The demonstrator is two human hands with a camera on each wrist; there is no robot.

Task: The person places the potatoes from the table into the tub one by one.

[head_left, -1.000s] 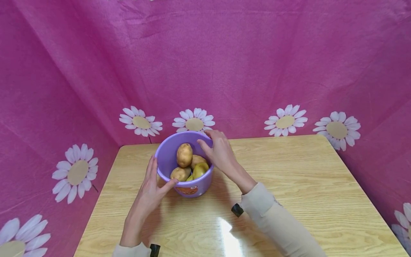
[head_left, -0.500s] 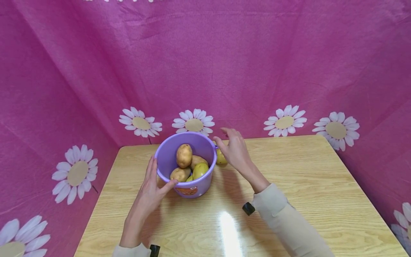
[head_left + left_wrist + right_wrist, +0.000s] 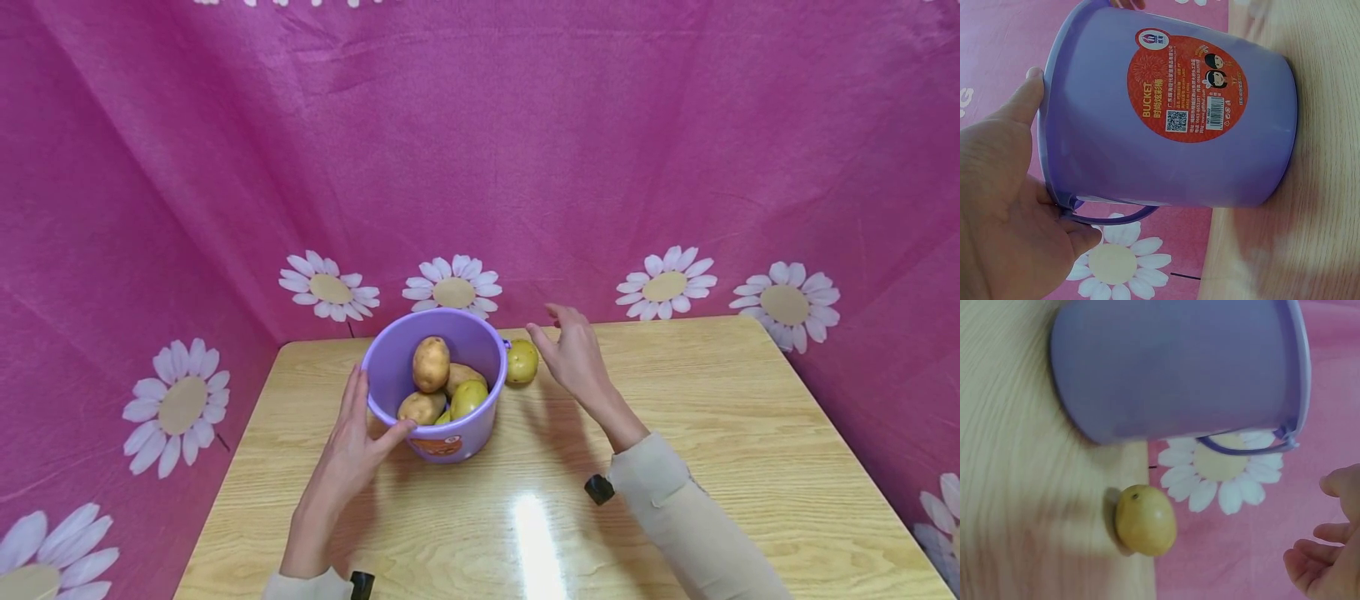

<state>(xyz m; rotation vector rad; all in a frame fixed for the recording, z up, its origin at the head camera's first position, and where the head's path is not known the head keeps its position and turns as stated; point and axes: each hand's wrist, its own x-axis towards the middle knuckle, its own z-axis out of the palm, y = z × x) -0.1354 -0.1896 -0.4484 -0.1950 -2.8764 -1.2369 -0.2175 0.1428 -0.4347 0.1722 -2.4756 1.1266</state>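
Note:
A purple bucket (image 3: 487, 417) stands upright on the table and holds several brown potatoes (image 3: 431, 364) and a yellow-green fruit (image 3: 468, 397). My left hand (image 3: 348, 450) holds the bucket at its left rim, thumb at the front and fingers along the side. In the left wrist view, this hand (image 3: 1010, 206) touches the rim near the handle joint. Another round yellow-green fruit (image 3: 522, 362) lies on the table just right of the bucket. My right hand (image 3: 577, 358) hovers to the right of that fruit, fingers loosely bent and holding nothing. In the right wrist view, the loose fruit (image 3: 1145, 520) is apart from my fingers.
The wooden table (image 3: 675, 433) extends to the right and front. Behind it and at both sides hangs a pink cloth (image 3: 562, 167) printed with white daisies. The bucket's handle (image 3: 1241, 450) hangs down at its far side.
My right hand has left the bucket's right rim and moved right, bringing the loose fruit beside the bucket into sight. My left hand and the bucket have stayed in place.

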